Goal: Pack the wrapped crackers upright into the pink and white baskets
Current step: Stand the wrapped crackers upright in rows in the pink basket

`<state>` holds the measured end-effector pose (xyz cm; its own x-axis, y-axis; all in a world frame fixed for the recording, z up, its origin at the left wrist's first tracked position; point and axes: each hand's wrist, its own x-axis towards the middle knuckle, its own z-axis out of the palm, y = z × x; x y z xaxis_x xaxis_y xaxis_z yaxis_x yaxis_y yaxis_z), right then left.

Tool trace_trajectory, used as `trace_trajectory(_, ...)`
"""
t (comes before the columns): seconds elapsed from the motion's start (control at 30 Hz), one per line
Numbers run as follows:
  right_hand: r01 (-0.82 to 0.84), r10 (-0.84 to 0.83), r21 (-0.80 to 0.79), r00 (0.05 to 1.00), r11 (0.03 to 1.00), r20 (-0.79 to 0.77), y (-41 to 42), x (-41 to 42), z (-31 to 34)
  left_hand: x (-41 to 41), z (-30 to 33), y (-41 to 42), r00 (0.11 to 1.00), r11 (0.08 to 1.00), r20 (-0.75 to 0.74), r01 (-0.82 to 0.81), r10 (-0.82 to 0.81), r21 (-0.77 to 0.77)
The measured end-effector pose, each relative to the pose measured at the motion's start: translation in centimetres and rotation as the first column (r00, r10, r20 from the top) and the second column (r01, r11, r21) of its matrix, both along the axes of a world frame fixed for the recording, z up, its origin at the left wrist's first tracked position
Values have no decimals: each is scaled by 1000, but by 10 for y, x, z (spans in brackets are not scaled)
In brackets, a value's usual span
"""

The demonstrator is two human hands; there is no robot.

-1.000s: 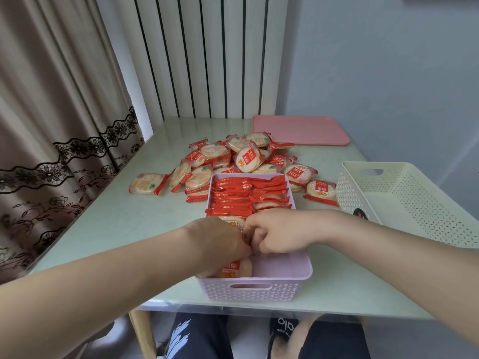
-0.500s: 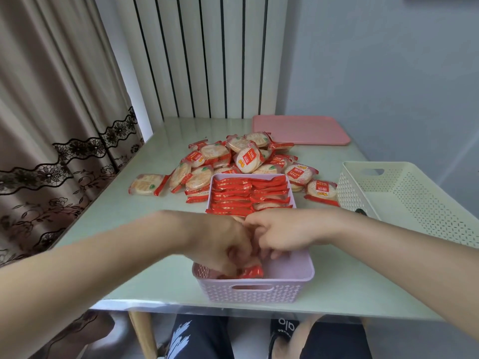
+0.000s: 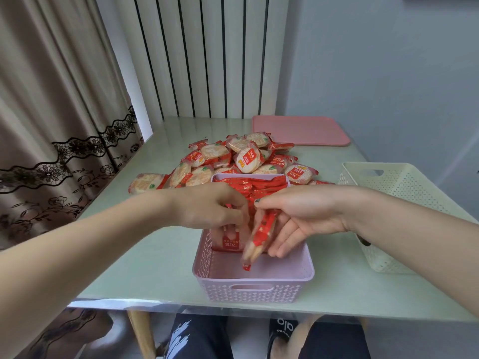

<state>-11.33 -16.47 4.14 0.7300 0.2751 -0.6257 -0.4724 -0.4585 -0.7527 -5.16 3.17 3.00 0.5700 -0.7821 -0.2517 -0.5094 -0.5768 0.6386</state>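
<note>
Over the pink basket (image 3: 252, 286) at the near edge of the tabletop (image 3: 145, 265), two hands are working close together. The left hand (image 3: 207, 207) is curling its fingers down onto an upright wrapped cracker (image 3: 229, 240) whose red label is showing "151亿" in white. The right hand (image 3: 298, 216) is holding a tilted wrapped cracker (image 3: 259, 237) between thumb and loosely spread fingers, its red end hanging just above the basket floor. Behind the hands, a row of packed crackers (image 3: 255, 183) is standing upright against the far wall of the pink basket; their red edges are too crowded to count. Beyond the basket, a loose pile of wrapped crackers (image 3: 233, 159) is lying on the tabletop, well over a dozen, with yellow and white print on red labels that is too small to read. One white basket (image 3: 404, 182) is sitting to the right, and one pink tray (image 3: 300, 130) is lying at the far edge.
</note>
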Motion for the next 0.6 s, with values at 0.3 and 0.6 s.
trace_trajectory(0.3,-140,253,-412,939,900,234,-3,-3,5,-4,-33,-6,577,868,728,-63,-371,492)
trace_trajectory(0.6,-112,592,-745,689,657,418,8,-5,7,-2,-41,-10,477,894,826,-163,-300,418)
